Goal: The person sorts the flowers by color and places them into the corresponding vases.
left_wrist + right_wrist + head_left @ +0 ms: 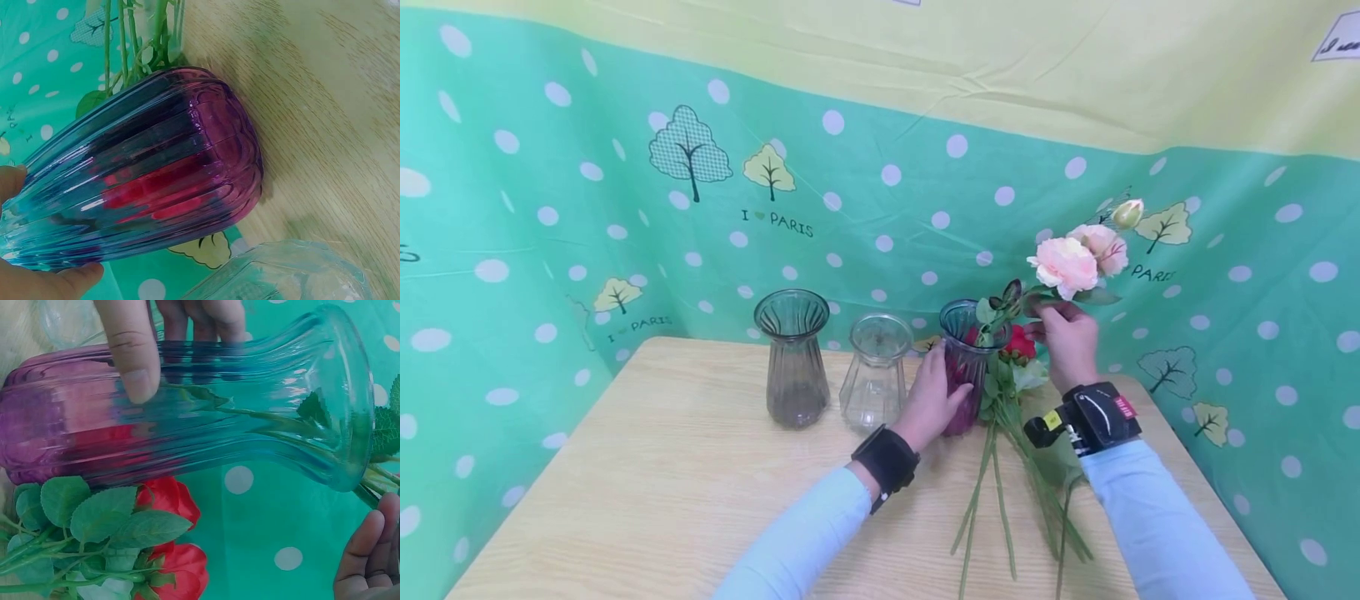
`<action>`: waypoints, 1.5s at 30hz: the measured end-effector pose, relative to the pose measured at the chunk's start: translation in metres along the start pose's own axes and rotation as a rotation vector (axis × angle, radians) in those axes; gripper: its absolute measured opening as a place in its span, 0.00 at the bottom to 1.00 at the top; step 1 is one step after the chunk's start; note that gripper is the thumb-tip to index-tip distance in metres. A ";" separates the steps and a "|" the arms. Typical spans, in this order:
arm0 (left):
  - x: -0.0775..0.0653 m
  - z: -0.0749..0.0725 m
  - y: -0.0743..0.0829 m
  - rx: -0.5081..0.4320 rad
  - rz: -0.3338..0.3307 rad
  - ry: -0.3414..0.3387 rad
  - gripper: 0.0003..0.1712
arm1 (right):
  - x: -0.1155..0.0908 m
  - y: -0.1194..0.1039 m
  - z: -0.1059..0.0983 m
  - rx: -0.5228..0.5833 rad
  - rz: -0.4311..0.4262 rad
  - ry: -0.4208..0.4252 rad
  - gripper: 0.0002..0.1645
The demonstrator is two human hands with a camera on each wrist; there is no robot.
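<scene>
My left hand (927,402) grips the blue-to-purple ribbed glass vase (964,362), thumb on the near side and fingers round its other side. In the head view the vase stands upright on the table. My right hand (1070,343) pinches the stem of a pink flower (1064,267) just above and right of the vase's rim. In the right wrist view the stem's lower end (250,414) is inside the vase's neck. Red roses (182,570) with green leaves (103,512) lie beside the vase; their red shows through its glass.
To the left stand a clear glass vase (874,392) and a smoky grey one (796,371) on the wooden table (700,492). Long green stems (1000,500) stretch toward the front, under and near my right forearm. A green dotted cloth (850,233) hangs behind.
</scene>
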State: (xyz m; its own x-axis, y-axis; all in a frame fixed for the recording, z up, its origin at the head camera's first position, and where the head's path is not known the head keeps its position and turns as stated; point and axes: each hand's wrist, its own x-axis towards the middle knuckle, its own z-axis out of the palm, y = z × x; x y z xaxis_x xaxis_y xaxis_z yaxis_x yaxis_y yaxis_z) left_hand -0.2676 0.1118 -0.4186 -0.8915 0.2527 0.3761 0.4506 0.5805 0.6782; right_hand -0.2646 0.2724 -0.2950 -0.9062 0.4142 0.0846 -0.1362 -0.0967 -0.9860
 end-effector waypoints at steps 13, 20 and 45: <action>0.000 0.001 0.000 -0.032 -0.005 0.000 0.45 | -0.005 0.018 0.004 -0.323 -0.047 -0.070 0.10; 0.001 0.002 0.000 -0.028 -0.007 0.003 0.46 | -0.008 0.026 0.007 -0.409 -0.154 -0.125 0.31; 0.001 0.000 -0.001 -0.046 0.002 -0.012 0.45 | -0.031 0.042 -0.102 -0.700 0.066 -0.174 0.36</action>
State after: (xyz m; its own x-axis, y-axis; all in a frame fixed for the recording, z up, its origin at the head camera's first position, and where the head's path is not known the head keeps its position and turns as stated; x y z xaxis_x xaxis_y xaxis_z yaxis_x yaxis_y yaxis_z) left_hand -0.2692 0.1115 -0.4194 -0.8907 0.2633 0.3705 0.4543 0.5434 0.7059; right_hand -0.2013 0.3479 -0.3533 -0.9623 0.2717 -0.0145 0.1566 0.5095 -0.8461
